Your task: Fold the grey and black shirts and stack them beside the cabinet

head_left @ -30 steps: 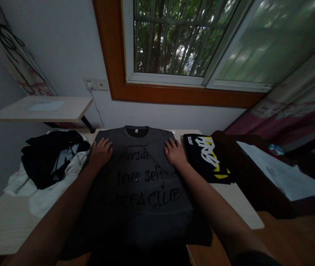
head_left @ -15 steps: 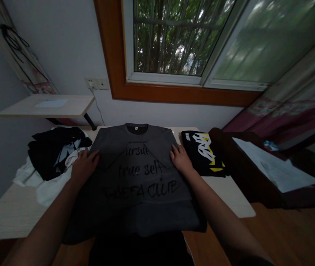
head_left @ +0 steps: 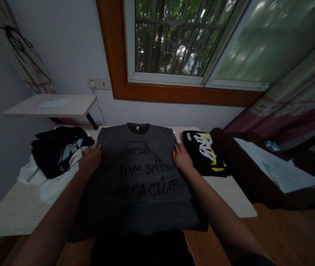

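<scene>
The dark grey lettered T-shirt lies spread print-up on the wood-grain table, collar at the far side. The left hand and right hand touch its left and right edges, fingers bent — whether they grip cannot be told. A folded black garment sits right — piled black-and-white clothes left.

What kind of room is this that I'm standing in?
Likely a room in a home, perhaps a bedroom or study; I can't tell which. The signs are the patterned curtain by the window, and the dark gray T-shirt laid out on a light table.
</scene>
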The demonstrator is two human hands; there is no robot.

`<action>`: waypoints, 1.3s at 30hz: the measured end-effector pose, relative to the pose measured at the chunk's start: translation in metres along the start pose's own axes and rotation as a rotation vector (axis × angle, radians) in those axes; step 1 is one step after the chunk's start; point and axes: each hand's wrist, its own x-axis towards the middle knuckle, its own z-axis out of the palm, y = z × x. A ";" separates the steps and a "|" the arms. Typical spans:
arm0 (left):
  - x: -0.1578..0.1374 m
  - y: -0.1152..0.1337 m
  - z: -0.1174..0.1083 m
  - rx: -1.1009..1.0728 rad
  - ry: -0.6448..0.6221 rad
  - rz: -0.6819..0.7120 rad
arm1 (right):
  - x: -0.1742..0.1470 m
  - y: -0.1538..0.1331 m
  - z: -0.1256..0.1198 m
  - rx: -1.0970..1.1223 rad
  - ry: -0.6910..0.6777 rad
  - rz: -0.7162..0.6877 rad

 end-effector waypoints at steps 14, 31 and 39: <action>0.030 0.023 -0.001 0.059 0.038 -0.105 | 0.021 0.009 0.015 -0.024 0.000 0.019; 0.099 0.008 0.014 0.029 -0.048 -0.176 | 0.088 0.004 0.022 -0.062 -0.124 0.112; 0.095 0.000 0.021 0.000 -0.086 -0.228 | 0.087 0.008 0.028 -0.034 -0.159 0.138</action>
